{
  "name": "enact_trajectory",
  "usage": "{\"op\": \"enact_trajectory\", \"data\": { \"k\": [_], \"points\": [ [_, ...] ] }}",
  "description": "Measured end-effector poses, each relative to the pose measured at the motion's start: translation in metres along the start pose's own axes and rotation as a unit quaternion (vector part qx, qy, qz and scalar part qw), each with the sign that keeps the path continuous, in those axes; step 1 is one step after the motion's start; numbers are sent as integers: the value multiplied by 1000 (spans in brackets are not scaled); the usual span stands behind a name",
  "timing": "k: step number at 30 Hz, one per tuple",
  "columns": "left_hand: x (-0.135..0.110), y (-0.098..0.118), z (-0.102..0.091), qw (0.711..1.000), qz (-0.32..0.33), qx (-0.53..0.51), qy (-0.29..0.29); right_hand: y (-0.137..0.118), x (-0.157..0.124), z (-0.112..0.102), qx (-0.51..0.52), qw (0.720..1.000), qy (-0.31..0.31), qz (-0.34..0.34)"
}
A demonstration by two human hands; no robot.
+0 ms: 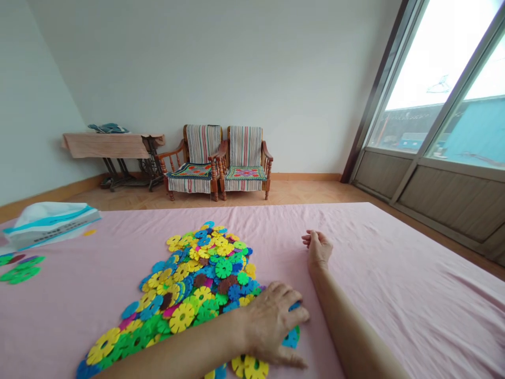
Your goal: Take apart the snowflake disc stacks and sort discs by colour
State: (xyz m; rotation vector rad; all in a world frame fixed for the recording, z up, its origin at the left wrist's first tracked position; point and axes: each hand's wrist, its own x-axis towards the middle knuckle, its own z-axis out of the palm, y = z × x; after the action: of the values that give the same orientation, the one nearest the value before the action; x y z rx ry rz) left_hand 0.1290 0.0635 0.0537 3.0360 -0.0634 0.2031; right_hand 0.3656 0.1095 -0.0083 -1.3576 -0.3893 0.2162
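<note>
- Notched flower discs point(181, 317), in yellow, green, blue, brown and pink, lie in a long loose heap that runs from the centre of the frame down to the lower left, all on a pink cloth point(394, 295). From where I stand I cannot tell what carries the cloth.
- Left hand point(276, 322), at lower centre right, is palm down with its fingers spread over the right edge of the heap. Its forearm crosses above the near discs, and bits of blue disc point(291, 338) show at the fingers. How many pieces the palm covers, I cannot say.
- Right hand point(319, 248), right of centre, rests over bare cloth, well apart from the heap. Its fingers are loosely curled; I see no disc in them, but I cannot tell whether something small is tucked inside.
- Away at the left edge sits a small cluster of discs point(21, 272), mostly green, just below a white and blue packet point(51, 225). One lone yellow piece point(90, 232) lies beside the packet's lower right corner.
- As I judge it, the step in hand is gathering or sorting through discs at the heap's edge. Next, the left fingers would need to draw together around a few pieces without dragging neighbours along; discs so thin and overlapping probably slide easily.
</note>
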Motion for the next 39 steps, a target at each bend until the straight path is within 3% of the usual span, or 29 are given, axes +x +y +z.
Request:
{"op": "enact_trajectory", "data": {
  "k": [7,13,19,21,23,26,30,34,39],
  "points": [
    [-48,-15,-21,991,-89,97,-23,2,-1,0,-19,1000,-12,-7],
    [-90,-33,-41,978,-159,138,9,1,-2,0,-31,999,-22,-10],
    [-117,-32,-44,937,-230,257,45,0,-4,-2,-41,998,-36,-14],
    [-121,-23,-46,939,-224,252,69,0,-4,-2,-46,998,-40,-15],
    [-124,-8,-49,960,-184,197,75,0,-3,-2,-51,998,-43,-17],
    [-125,16,-52,992,-72,99,30,1,-3,-2,-59,997,-46,-20],
    [-123,32,-41,997,31,62,-15,1,-3,-2,-67,996,-53,-22],
    [-122,19,-29,998,12,68,-3,-2,-4,-4,-75,995,-61,-24],
    [-122,-21,-24,994,-63,92,18,-5,-6,-4,-87,994,-67,-28]
  ]
}}
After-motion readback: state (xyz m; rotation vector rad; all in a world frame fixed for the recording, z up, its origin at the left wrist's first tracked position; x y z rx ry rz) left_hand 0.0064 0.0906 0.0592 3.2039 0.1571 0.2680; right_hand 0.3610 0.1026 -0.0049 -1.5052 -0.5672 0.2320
